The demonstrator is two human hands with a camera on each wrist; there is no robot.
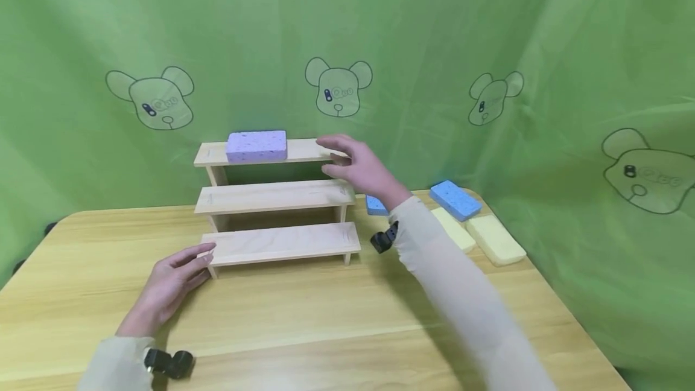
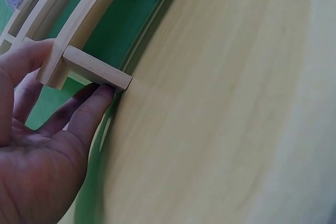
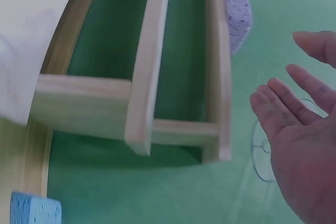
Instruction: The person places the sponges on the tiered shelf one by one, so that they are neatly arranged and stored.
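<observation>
A three-tier wooden step shelf (image 1: 274, 198) stands on the table, with a purple sponge (image 1: 257, 145) lying flat near the left of its top tier. My left hand (image 1: 172, 282) holds the left end of the lowest tier. In the left wrist view, that hand's fingers (image 2: 97, 106) reach the shelf's leg below the board (image 2: 58, 69). My right hand (image 1: 365, 168) is raised by the right end of the top tier, fingers spread and nothing between them. The right wrist view shows this hand (image 3: 304, 124) apart from the shelf's top board (image 3: 217, 77).
Right of the shelf lie a blue sponge (image 1: 455, 200) and two pale yellow sponges (image 1: 495, 240). Another blue sponge (image 1: 376, 205) is partly hidden behind my right wrist. A green curtain (image 1: 418, 29) with bear-head outlines hangs behind the wooden table (image 1: 304, 330).
</observation>
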